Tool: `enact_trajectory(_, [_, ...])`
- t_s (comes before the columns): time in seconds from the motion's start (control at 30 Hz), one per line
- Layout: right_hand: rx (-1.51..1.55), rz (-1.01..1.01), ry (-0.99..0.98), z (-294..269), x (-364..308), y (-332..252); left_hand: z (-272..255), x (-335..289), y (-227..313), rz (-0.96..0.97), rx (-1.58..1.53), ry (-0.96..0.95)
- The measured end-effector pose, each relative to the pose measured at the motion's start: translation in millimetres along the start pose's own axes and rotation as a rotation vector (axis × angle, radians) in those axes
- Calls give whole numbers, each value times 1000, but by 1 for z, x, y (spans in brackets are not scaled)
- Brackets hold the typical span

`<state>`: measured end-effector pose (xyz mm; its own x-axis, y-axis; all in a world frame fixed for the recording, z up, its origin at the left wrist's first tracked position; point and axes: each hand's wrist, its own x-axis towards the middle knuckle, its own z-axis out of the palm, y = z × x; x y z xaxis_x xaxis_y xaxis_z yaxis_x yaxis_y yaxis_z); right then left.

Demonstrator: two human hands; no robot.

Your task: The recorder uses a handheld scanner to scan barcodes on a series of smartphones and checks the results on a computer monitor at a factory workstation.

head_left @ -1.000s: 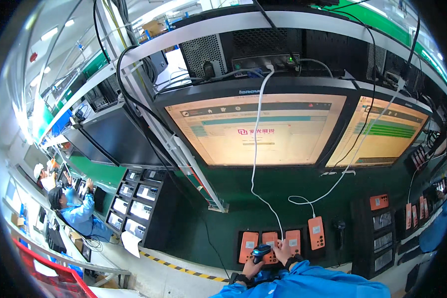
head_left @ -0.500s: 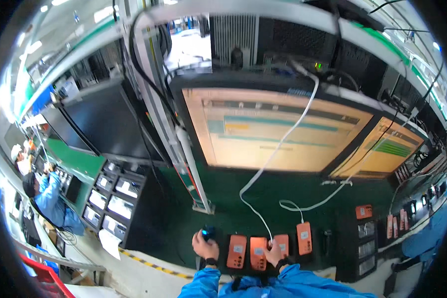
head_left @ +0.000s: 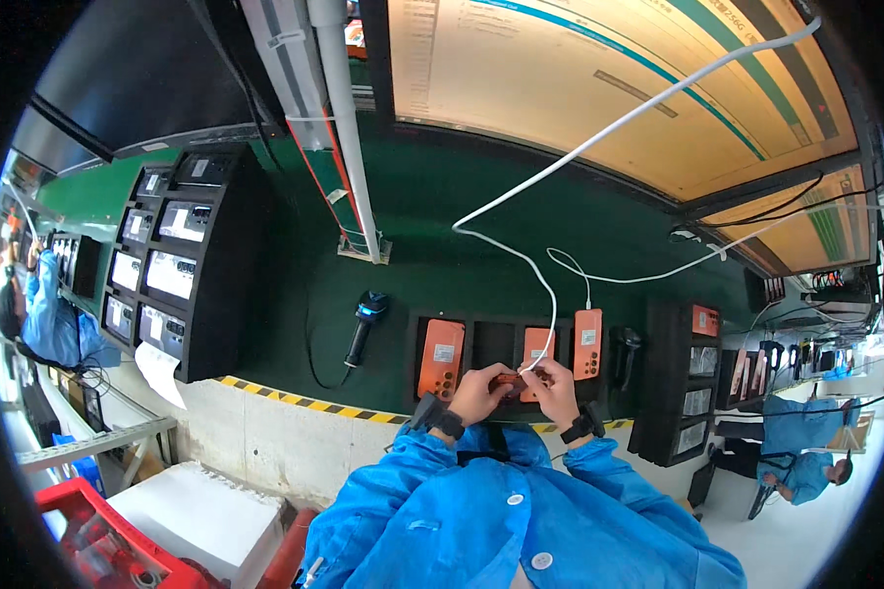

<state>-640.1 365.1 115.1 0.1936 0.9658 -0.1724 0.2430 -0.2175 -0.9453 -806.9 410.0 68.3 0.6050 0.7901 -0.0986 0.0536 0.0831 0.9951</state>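
Close to my body, my left hand [head_left: 477, 395] is closed around an orange phone [head_left: 507, 377], of which only a part shows between my fingers. My right hand [head_left: 554, 393] meets it there, fingers pinching the end of a white cable [head_left: 548, 285] at the phone's edge. Whether the plug sits in the phone is hidden. A black tray [head_left: 491, 346] lies just beyond my hands. In it rest an orange phone [head_left: 442, 355] on the left and another [head_left: 537, 346] behind my right hand. One more orange phone [head_left: 586, 344] to the right has a white cable at its top.
A black handheld scanner [head_left: 365, 329] with a blue light lies left on the green table [head_left: 304, 285]. A second scanner [head_left: 627, 355] stands right. Black racks [head_left: 216, 265] of phones flank the space. A metal post [head_left: 349, 147] and a monitor [head_left: 599, 88] rise behind. People sit at both sides.
My left hand has let go of the scanner and moved right to the phone. That phone has come out of the tray towards me, with the cable end. My view has tilted down.
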Motion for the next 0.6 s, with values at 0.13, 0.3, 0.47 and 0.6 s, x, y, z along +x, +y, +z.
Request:
enact_trajectory(0.13, [-142,1,-101,-8,4,-16,0,-2,2,-19,-12,11])
enact_trajectory(0.3, [-283,28,-225,-15,11,-30,2,-2,0,14,25,12])
enact_trajectory(0.47, [-417,-97,-166,-10,4,-22,4,-7,1,7,89,22])
enact_trajectory(0.6, [-461,-294,-22,-26,7,8,2,10,-9,59,145,89])
